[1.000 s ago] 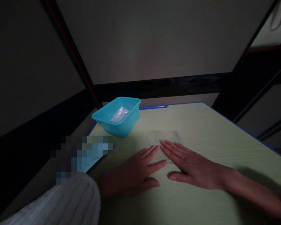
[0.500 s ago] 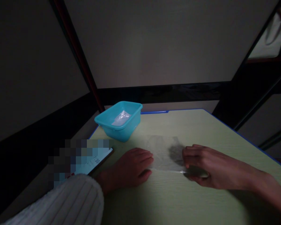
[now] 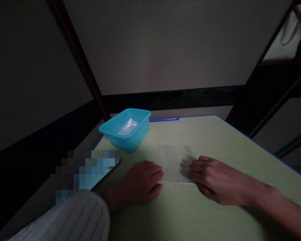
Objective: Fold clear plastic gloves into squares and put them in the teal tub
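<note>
A flat clear plastic bag [image 3: 174, 162] lies on the pale green table [image 3: 215, 134] between my two hands. My left hand [image 3: 140, 182], in a white knitted sleeve, rests on the table with its fingers curled against the bag's left edge. My right hand [image 3: 215, 179] sits at the bag's right edge, with its fingers bent and closed on the plastic. The light is dim, so the exact grip of each hand is hard to make out.
A teal plastic tub [image 3: 126, 129] with a crumpled clear bag inside stands at the table's far left corner. A lit phone [image 3: 100, 172] lies at the left edge. Dark frame bars [image 3: 175, 98] and a wall run behind the blue-rimmed table.
My hands lay flat with fingertips together on the bag. They have since slid apart to its left and right edges, and their fingers have curled.
</note>
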`<state>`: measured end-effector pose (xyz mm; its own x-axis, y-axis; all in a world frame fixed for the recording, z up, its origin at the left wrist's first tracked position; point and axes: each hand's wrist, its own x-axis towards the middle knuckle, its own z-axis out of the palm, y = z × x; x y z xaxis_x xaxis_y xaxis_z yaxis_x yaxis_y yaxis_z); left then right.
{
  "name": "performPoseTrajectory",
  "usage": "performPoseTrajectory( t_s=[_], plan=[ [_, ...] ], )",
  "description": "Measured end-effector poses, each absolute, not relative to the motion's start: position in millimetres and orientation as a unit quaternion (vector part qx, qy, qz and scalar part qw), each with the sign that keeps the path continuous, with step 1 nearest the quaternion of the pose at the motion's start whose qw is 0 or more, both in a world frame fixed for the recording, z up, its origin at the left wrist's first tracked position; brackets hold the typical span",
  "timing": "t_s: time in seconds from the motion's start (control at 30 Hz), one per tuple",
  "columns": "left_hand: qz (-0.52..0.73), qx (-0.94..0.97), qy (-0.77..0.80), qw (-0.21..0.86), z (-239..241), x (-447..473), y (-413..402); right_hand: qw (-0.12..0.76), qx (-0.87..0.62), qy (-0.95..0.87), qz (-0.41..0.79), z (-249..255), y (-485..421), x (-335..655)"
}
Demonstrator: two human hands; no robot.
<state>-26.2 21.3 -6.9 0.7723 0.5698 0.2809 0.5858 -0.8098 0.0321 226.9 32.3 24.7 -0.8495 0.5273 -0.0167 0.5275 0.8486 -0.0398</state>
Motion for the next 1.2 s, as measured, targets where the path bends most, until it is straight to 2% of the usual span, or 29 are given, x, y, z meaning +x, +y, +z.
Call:
performPoseTrajectory(
  t_s=[0.17,0.43,0.6,0.73,0.97,1.1,1.2],
  plan=[
    [-0.146,-0.934,-0.326,0.028,-7.7,-25.4,21.4,-0.030,0.275,0.960,-0.038,31.1,36.7,229.0],
    [-0.220,-0.911,-0.349,-0.002,-10.7,-27.7,30.9,-0.163,0.296,0.936,-0.099,33.8,46.8,241.2],
    [-0.304,-0.850,-0.401,-0.152,4.4,-29.0,31.6,-0.226,0.333,0.896,-0.188,34.8,47.2,245.5],
    [-0.285,-0.802,-0.443,-0.283,25.2,-31.9,28.8,-0.283,0.323,0.851,-0.302,39.2,44.3,246.1],
    [-0.227,-0.650,-0.380,-0.618,60.8,-34.2,9.4,-0.263,0.293,0.697,-0.599,54.3,25.4,244.1],
    [-0.282,-0.554,-0.375,-0.687,58.2,-29.5,3.8,-0.254,0.279,0.621,-0.687,54.3,23.8,244.1],
    [-0.311,-0.518,-0.380,-0.700,40.2,-26.7,14.3,-0.259,0.326,0.587,-0.694,45.8,35.0,241.5]
  ],
)
